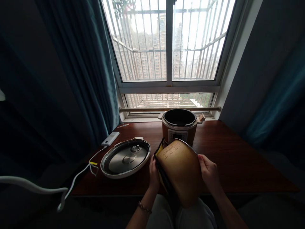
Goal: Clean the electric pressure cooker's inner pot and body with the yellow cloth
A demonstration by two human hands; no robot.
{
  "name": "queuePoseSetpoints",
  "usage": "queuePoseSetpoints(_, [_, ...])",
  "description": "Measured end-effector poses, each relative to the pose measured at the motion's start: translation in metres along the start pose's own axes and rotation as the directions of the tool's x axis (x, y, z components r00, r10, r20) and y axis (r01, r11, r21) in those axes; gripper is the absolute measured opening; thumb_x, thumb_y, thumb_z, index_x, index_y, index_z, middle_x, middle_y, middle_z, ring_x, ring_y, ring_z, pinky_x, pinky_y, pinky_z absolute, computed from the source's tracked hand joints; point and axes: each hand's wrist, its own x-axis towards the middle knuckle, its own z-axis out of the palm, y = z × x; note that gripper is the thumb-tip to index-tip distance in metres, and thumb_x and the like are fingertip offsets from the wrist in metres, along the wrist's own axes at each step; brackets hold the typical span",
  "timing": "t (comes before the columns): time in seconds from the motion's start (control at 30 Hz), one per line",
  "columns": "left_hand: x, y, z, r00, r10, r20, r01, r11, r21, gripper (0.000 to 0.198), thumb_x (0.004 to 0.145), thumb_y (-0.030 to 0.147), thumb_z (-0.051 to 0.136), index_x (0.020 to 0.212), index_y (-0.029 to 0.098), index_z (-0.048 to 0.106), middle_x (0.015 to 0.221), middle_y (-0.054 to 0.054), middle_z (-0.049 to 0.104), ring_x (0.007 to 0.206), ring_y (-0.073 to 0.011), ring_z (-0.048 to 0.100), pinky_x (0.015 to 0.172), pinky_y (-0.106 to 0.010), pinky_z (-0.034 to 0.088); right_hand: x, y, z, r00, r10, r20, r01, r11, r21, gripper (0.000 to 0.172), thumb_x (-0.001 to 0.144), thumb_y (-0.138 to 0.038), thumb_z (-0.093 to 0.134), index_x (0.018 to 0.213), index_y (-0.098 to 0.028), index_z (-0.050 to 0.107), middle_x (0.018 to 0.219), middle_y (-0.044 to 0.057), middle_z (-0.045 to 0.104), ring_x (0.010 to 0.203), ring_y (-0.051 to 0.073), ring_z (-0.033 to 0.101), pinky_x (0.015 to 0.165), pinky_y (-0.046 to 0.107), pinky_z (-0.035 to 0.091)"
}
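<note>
The right grip is clamped on a gold-coloured vessel, its thumb and fingers pinching the near-right edge. The left grip is closed against the other side, over a black-and-yellow cloth that runs along the vessel's wall; its fingers are partly hidden. The vessel is therefore between the two grips, tilted, its lower end above the person's lap. A row of scale marks shows on its surface, towards the left grip.

Just beyond both grips, standing upright on the worktop, is an open-topped cooker body with a dark interior. A panel on its front faces the grips, partly covered by the vessel, and a pale handle sticks out at each side.

To the left of the left grip, near it but apart, lies a round lid, its metal underside facing up. Farther left and beyond it is a white box, with a white cable leading from it back towards the person; a yellow tag sits on the cable. A beaded bracelet circles the wrist below the left grip. Well beyond both grips is a barred window, and a blue curtain hangs to its left.
</note>
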Motion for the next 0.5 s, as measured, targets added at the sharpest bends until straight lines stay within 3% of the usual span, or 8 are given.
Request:
queuePoseSetpoints(0.07, [-0.011, 0.018, 0.009, 0.965, 0.232, 0.125, -0.248, 0.96, 0.132, 0.034, 0.086, 0.034, 0.041, 0.115, 0.02, 0.054, 0.125, -0.006, 0.053, 0.122, -0.0217, 0.041, 0.102, -0.033, 0.031, -0.001, 0.0, 0.001, 1.0, 0.006, 0.004, -0.006, 1.0, 0.016, 0.041, 0.086, -0.049, 0.034, 0.07, -0.017, 0.054, 0.062, 0.002, 0.054, 0.06, 0.015, 0.049, 0.055, 0.023, 0.034])
queuePoseSetpoints(0.1, [-0.017, 0.026, 0.013, 0.911, 0.339, 0.233, -0.381, 0.909, 0.166, 0.036, 0.088, 0.033, 0.037, 0.116, 0.021, 0.053, 0.126, -0.006, 0.051, 0.122, -0.0221, 0.04, 0.104, -0.036, 0.029, -0.001, 0.001, 0.001, 1.0, 0.009, 0.005, -0.009, 1.0, 0.024, 0.041, 0.086, -0.05, 0.035, 0.07, -0.017, 0.054, 0.061, 0.001, 0.053, 0.061, 0.015, 0.049, 0.055, 0.023, 0.034])
queuePoseSetpoints(0.17, [-0.029, 0.039, 0.02, 0.754, 0.506, 0.419, -0.619, 0.76, 0.196, 0.035, 0.088, 0.03, 0.034, 0.116, 0.021, 0.054, 0.125, -0.006, 0.052, 0.122, -0.0233, 0.039, 0.106, -0.042, 0.024, -0.002, 0.002, 0.001, 1.0, 0.02, 0.002, -0.02, 0.999, 0.039, 0.04, 0.086, -0.05, 0.035, 0.071, -0.017, 0.054, 0.058, 0.0, 0.051, 0.062, 0.016, 0.05, 0.057, 0.023, 0.034])
queuePoseSetpoints(0.23, [-0.037, 0.045, 0.023, 0.616, 0.588, 0.524, -0.763, 0.61, 0.214, 0.035, 0.087, 0.027, 0.035, 0.115, 0.022, 0.055, 0.122, -0.007, 0.054, 0.123, -0.0242, 0.038, 0.107, -0.046, 0.02, -0.003, 0.004, 0.001, 0.999, 0.032, -0.001, -0.032, 0.998, 0.058, 0.04, 0.086, -0.05, 0.035, 0.072, -0.017, 0.054, 0.057, 0.0, 0.049, 0.064, 0.016, 0.05, 0.057, 0.023, 0.035])
queuePoseSetpoints(0.27, [-0.04, 0.045, 0.024, 0.58, 0.601, 0.55, -0.795, 0.566, 0.22, 0.035, 0.087, 0.026, 0.035, 0.115, 0.022, 0.055, 0.121, -0.007, 0.054, 0.123, -0.0245, 0.037, 0.108, -0.048, 0.018, -0.003, 0.005, 0.0, 0.999, 0.037, 0.001, -0.037, 0.997, 0.068, 0.041, 0.086, -0.05, 0.035, 0.072, -0.017, 0.054, 0.058, 0.0, 0.05, 0.064, 0.016, 0.05, 0.057, 0.023, 0.035])
queuePoseSetpoints(0.3, [-0.041, 0.044, 0.024, 0.571, 0.602, 0.557, -0.803, 0.552, 0.226, 0.035, 0.087, 0.026, 0.034, 0.116, 0.022, 0.054, 0.121, -0.007, 0.054, 0.124, -0.0245, 0.036, 0.108, -0.048, 0.018, -0.004, 0.006, 0.0, 0.999, 0.039, 0.005, -0.039, 0.996, 0.075, 0.041, 0.086, -0.05, 0.035, 0.073, -0.017, 0.055, 0.059, 0.0, 0.051, 0.064, 0.016, 0.05, 0.057, 0.023, 0.035])
queuePoseSetpoints(0.37, [-0.039, 0.039, 0.024, 0.616, 0.608, 0.502, -0.771, 0.597, 0.223, 0.034, 0.088, 0.027, 0.033, 0.114, 0.022, 0.055, 0.122, -0.007, 0.054, 0.124, -0.0242, 0.036, 0.108, -0.047, 0.019, -0.004, 0.006, 0.0, 0.999, 0.037, 0.012, -0.038, 0.996, 0.082, 0.041, 0.086, -0.05, 0.035, 0.073, -0.017, 0.055, 0.06, 0.001, 0.052, 0.063, 0.016, 0.05, 0.056, 0.023, 0.035])
queuePoseSetpoints(0.5, [-0.022, 0.024, 0.02, 0.858, 0.437, 0.27, -0.49, 0.854, 0.175, 0.037, 0.089, 0.033, 0.032, 0.118, 0.022, 0.051, 0.128, -0.007, 0.049, 0.124, -0.0225, 0.038, 0.105, -0.041, 0.026, -0.006, 0.004, 0.001, 0.999, 0.036, -0.007, -0.036, 0.997, 0.074, 0.041, 0.086, -0.049, 0.035, 0.074, -0.016, 0.057, 0.061, 0.001, 0.053, 0.062, 0.016, 0.049, 0.056, 0.023, 0.035])
